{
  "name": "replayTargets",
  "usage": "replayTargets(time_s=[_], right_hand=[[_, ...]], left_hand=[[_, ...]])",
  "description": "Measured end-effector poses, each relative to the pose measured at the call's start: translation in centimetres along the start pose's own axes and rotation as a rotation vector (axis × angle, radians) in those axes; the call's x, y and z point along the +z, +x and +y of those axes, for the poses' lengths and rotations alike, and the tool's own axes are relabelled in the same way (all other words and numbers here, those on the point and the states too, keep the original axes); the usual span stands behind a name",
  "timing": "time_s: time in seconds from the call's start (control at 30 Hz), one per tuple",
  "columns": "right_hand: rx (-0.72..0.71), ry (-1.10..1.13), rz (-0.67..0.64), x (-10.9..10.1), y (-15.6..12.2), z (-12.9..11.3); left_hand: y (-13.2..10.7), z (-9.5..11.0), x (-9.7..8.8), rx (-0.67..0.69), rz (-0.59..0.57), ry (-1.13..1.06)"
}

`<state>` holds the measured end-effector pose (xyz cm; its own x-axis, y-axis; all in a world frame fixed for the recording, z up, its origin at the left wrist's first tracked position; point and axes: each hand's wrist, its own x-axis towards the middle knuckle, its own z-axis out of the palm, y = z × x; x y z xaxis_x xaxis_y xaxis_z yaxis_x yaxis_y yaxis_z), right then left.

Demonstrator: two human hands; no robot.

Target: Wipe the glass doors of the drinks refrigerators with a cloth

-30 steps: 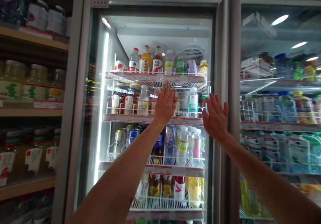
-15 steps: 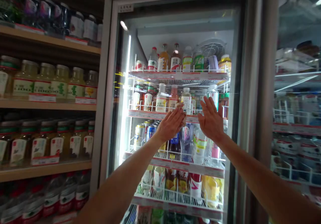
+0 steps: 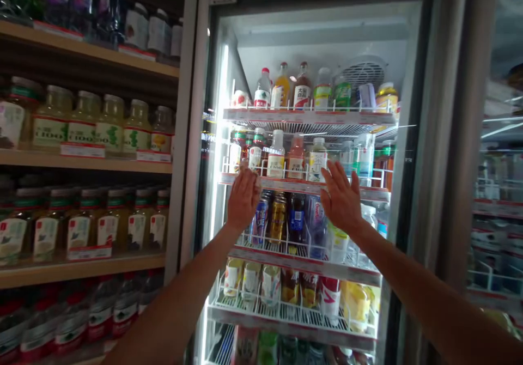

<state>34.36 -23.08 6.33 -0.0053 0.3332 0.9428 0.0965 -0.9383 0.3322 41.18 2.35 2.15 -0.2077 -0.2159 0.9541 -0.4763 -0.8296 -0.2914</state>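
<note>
My left hand [image 3: 242, 199] lies flat toward the glass door [image 3: 318, 38] of a lit drinks cooler, fingers together. A pale, crumpled cloth [image 3: 257, 178] peeks out past its fingertips, mostly hidden under the palm. To the right, my right hand [image 3: 340, 197] is raised with fingers apart and holds nothing; whether it touches the glass, I cannot tell. Behind the glass between the hands stand a pale-labelled tea bottle [image 3: 317, 159], a pink juice bottle [image 3: 296, 157] and several cans, among them a gold can [image 3: 278, 218].
The cooler's metal frame [image 3: 188, 136] borders the door on the left. Beside it, wooden shelves [image 3: 81, 162] carry rows of juice bottles [image 3: 110, 122]. Wire racks [image 3: 294, 327] inside hold more drinks. Another glass-fronted cooler [image 3: 498, 201] stands at the right.
My left hand has moved left across the glass with the cloth, away from my right hand. The right hand stays raised at nearly the same spot in view. The view has shifted slightly left.
</note>
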Motion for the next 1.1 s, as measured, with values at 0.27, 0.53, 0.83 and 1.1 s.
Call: replayTargets(time_s=[0.27, 0.53, 0.83, 1.1], right_hand=[[-0.009, 0.046, -0.073, 0.3, -1.1, -2.6], [-0.008, 0.046, -0.102, 0.1, -2.2, -3.2], [-0.035, 0.041, -0.116, 0.0, -3.2, -4.5], [-0.066, 0.079, -0.116, 0.0, -3.7, -6.2]], left_hand=[[-2.9, -2.7, -1.3, 0.167, -0.12, -0.041], [-6.9, -3.9, -2.7, 0.156, -0.171, -0.04], [-10.0, -4.7, -4.3, 0.086, -0.177, -0.012], [-11.7, -4.9, -4.9, -0.025, -0.158, 0.055]])
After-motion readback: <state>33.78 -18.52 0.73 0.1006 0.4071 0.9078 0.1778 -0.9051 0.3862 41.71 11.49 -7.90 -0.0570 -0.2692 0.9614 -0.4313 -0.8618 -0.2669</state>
